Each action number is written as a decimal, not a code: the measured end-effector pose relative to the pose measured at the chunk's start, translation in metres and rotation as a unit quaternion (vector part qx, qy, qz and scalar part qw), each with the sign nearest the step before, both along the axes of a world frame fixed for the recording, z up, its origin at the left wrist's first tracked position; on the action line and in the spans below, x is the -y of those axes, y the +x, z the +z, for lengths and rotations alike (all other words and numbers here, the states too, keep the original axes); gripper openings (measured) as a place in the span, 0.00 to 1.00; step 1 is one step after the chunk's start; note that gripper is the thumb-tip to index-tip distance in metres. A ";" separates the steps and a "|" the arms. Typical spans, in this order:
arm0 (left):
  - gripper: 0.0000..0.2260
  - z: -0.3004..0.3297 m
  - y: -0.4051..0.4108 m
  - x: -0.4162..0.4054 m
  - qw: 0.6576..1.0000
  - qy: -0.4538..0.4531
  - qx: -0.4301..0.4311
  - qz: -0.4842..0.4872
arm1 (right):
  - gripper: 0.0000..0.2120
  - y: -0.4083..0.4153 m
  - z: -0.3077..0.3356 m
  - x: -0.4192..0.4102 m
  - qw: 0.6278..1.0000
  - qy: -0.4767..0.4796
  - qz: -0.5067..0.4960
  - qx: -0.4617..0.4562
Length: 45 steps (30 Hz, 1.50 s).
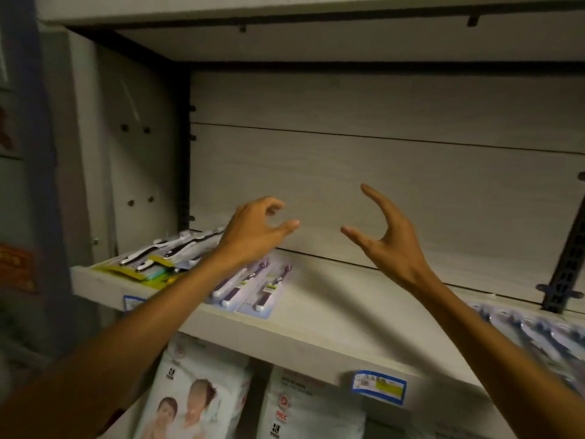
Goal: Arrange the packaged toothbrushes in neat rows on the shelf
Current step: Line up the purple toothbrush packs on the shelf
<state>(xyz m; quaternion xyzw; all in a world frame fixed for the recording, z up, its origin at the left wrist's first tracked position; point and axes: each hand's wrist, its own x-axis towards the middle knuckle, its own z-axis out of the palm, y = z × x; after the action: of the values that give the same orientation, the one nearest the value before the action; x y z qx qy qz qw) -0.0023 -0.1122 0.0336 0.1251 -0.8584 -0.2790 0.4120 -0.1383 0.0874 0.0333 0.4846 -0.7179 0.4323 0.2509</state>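
I am reaching both bare arms up toward a pale wood-grain shelf board that is running from nine o'clock down to four o'clock across my view. My left hand is hovering above the shelf at about ten o'clock from centre, its fingers loosely curled and spread apart, holding nothing. My right hand is hovering at about two o'clock from centre, its fingers and thumb spread wide in an open C, also holding nothing. The two hands are facing each other with a gap of bare back panel between them.

Under my left wrist, purple and white packaged toothbrushes are lying flat side by side, their lower ends reaching the shelf's front edge. At nine o'clock, a looser pile of black and white toothbrushes on yellow-green cards is sitting at the shelf's left end, close to the side wall. At four o'clock, clear blue-tinted packets are lying along the right end, blurred.

Between the purple packs and the blue packets, the shelf surface is showing open room below my right hand. A blue and yellow price label is sticking to the front edge at five o'clock. White baby-product packs are hanging below the shelf at six o'clock.
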 end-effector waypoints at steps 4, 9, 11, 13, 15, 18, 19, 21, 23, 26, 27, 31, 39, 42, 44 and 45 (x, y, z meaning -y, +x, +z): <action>0.16 0.007 0.019 0.052 0.987 -0.033 0.126 0.098 | 0.38 -0.003 -0.012 0.039 0.998 -0.041 0.028 0.026; 0.15 0.007 0.030 0.070 0.945 -0.083 0.260 0.182 | 0.40 -0.006 -0.041 0.060 0.999 -0.015 0.044 0.013; 0.18 0.006 0.030 0.067 0.925 -0.096 0.308 0.202 | 0.41 -0.007 -0.044 0.060 0.999 -0.006 0.049 -0.007; 0.19 0.004 0.027 0.065 0.912 -0.093 0.342 0.209 | 0.41 -0.007 -0.045 0.059 0.999 -0.002 0.051 -0.016; 0.19 0.001 0.024 0.066 0.905 -0.091 0.361 0.204 | 0.41 -0.006 -0.048 0.058 0.999 -0.007 0.049 -0.013; 0.14 -0.003 0.021 0.067 0.903 -0.091 0.369 0.200 | 0.40 -0.008 -0.050 0.056 0.999 -0.024 0.042 -0.009; 0.13 -0.004 0.020 0.068 0.904 -0.088 0.368 0.199 | 0.40 -0.009 -0.050 0.055 0.999 -0.028 0.040 -0.008; 0.12 -0.006 0.019 0.069 0.904 -0.072 0.370 0.199 | 0.40 -0.008 -0.050 0.055 0.999 -0.031 0.036 -0.005; 0.14 -0.007 0.019 0.071 0.904 -0.049 0.372 0.206 | 0.39 -0.007 -0.051 0.054 0.999 -0.031 0.035 -0.006; 0.14 -0.005 0.021 0.073 0.909 -0.021 0.364 0.201 | 0.38 -0.005 -0.051 0.052 0.999 -0.029 0.037 -0.001; 0.13 -0.004 0.022 0.073 0.912 -0.014 0.358 0.199 | 0.38 -0.005 -0.050 0.052 0.999 -0.029 0.038 0.001; 0.07 0.006 0.028 0.075 0.931 0.005 0.310 0.193 | 0.39 -0.004 -0.050 0.051 0.999 -0.032 0.034 0.015; 0.02 0.022 0.026 0.056 0.987 0.079 0.099 0.100 | 0.37 0.001 -0.050 0.056 0.995 -0.067 0.065 0.029; 0.07 0.014 0.015 0.034 0.983 0.181 -0.018 0.009 | 0.36 0.005 -0.049 0.057 0.990 -0.095 0.092 0.045; 0.09 0.009 0.007 0.017 0.971 0.225 -0.068 -0.028 | 0.37 0.008 -0.047 0.057 0.985 -0.117 0.112 0.052; 0.09 0.005 0.003 0.008 0.965 0.243 -0.088 -0.043 | 0.37 0.010 -0.047 0.058 0.983 -0.124 0.122 0.059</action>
<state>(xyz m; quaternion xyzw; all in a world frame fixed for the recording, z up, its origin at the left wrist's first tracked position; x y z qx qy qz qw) 0.0006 -0.1203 0.0390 0.1596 -0.7295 -0.5065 0.4311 -0.1284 0.0299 -0.0135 0.5074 -0.6074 0.5733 0.2119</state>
